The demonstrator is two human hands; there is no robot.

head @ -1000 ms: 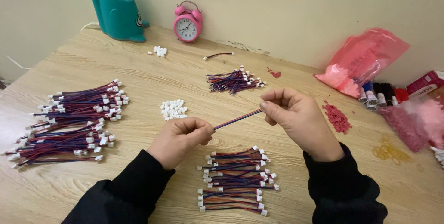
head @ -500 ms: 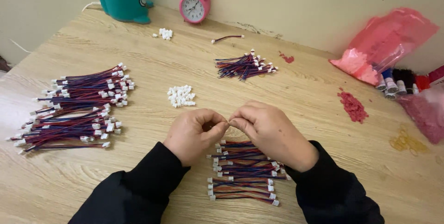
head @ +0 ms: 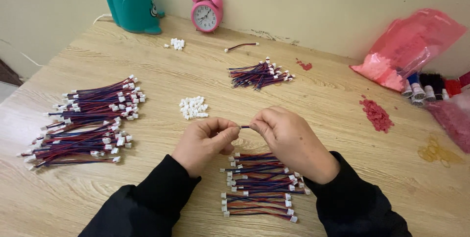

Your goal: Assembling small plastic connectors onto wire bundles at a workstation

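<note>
Grip: our left hand [head: 203,141] and right hand [head: 289,139] pinch short wire [head: 245,127] taut between fingertips; finished bundle [head: 259,185] at 6 o'clock, connector pile [head: 193,107] at 11.

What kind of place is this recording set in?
Probably a home work table used for small piecework, not a factory line. A wooden table against a plain wall carries sorted bundles of short wires, a pile of small white connectors, a pink alarm clock and a teal pen holder.

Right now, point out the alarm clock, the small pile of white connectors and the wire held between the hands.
Alarm clock [head: 206,16], head view, on its dial.
White connectors [head: 193,107], head view, pile's middle.
Wire [head: 245,127], head view, bare stretch between the hands.
</note>
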